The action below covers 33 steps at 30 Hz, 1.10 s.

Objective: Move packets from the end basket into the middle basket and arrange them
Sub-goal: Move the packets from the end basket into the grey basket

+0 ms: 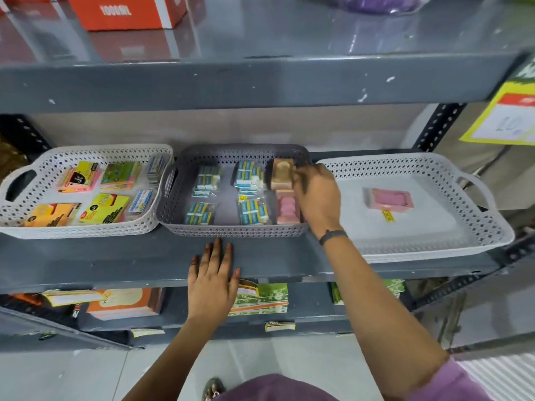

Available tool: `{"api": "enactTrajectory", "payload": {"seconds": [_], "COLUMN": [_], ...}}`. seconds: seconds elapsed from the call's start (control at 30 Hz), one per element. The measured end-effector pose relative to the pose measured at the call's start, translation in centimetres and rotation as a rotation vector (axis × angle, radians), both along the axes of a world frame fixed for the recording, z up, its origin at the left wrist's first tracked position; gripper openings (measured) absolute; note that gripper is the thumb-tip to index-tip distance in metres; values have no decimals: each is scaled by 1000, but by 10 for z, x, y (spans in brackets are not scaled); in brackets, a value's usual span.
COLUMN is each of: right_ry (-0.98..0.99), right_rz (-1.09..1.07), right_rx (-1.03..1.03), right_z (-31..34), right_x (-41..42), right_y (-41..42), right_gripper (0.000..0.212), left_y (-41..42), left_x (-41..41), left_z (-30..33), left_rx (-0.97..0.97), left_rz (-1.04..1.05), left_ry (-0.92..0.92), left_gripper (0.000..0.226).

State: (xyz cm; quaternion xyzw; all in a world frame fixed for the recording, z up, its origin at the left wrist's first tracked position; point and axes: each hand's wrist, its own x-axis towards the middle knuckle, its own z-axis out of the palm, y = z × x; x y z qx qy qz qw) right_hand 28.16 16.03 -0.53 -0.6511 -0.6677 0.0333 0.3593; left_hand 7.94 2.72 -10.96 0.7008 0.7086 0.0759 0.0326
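Packets of blue-and-white items point(199, 212) lie in rows across the floor of the middle basket point(231, 230), the grey one that serves here as the reference, standing on a grey shelf point(115, 256) with its front wall set back from the shelf's edge. To its right, rims touching, sits the white end basket point(434, 244), its floor almost wholly bare except for one pink packet point(388, 199) near its centre. To the left of the middle basket, rims also touching, a second white basket point(58, 227) is filled with coloured pads. Inside the middle basket a bare strip runs down between the packet columns, and another pink packet point(285, 209) lies against its right wall. The right hand point(317, 195) reaches over that right wall, fingers closed on a tan packet point(282, 173) at the back right corner. The left hand point(212, 280) lies flat and spread, empty, on the shelf edge in front of the basket.
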Motion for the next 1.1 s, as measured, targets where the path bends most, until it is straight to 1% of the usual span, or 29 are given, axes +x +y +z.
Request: {"api": "enactTrajectory", "payload": {"seconds": [0.07,0.1,0.2,0.27,0.33,0.4,0.5,0.53,0.6,0.73,0.8,0.9,0.93,1.0,1.1], "right_ry": [12,-23,-146,-273,-430,-523,-571,-577,-500,-146,-33,94,114,84,-59], "right_rz": [-118,-166,-263,-257,-212,-182,-227,-235,-233,-226,-264,-306,-286,-178,-34], "right_rx": [11,-38,-342,-560,-680,-676,-579,-576,-608,-649,-591,-395,-344,-312,-394], "right_z": [-2,-6,-21,-28,-34,-40,-40,-38,-36,-30,-19,8,18,31,32], "right_x": [37,55,103,130,147,155,155,154,153,150,140,110,96,62,9], "right_y": [3,5,14,19,20,18,17,17,16,9,7,10,12,15,17], "right_gripper": [29,33,48,57,58,52,33,31,39,59,64,62,59,54,44], "left_y": [-1,-1,-1,-1,-1,-1,-1,-1,-1,-2,-2,-1,-1,-1,-1], "left_x": [1,1,0,1,3,3,3,3,4,4,4,4,4,3,2], "left_z": [0,-1,-2,-1,-1,0,0,1,3,3,4,3,3,2,2], "left_rx": [6,5,11,10,8,7,-2,-9,-19,-16,-20,-27,-30,-28,-33], "left_rz": [-8,-12,-12,-8,-4,2,11,14,18,25,25,26,22,16,14], "left_ry": [1,1,-16,-18,-15,-12,-8,-7,-8,-11,-13,-15,-14,-12,-15], "left_gripper": [65,68,72,73,74,75,74,73,69,66,65,65,66,72,75]}}
